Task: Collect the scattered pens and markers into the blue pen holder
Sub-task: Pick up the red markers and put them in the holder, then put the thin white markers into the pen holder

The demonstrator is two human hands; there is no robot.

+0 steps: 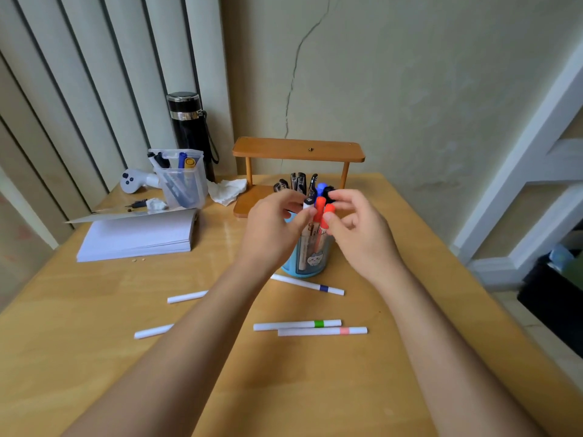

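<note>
Two hands are hiding much of the round blue plastic pen holder [305, 263]: left hand [273, 225] fingers pinching a white marker [307, 204], right hand [356, 228] fingers pinching a red-capped marker [329, 210].

Soft, even daylight, perhaps from the left; faint glare on the table [220, 234]; edges bowed, corners slightly blurred.

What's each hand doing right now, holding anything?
Left hand: closed on a white pen at the blue pen holder.
Right hand: fingers pinched on a red-capped marker in the holder.
</note>
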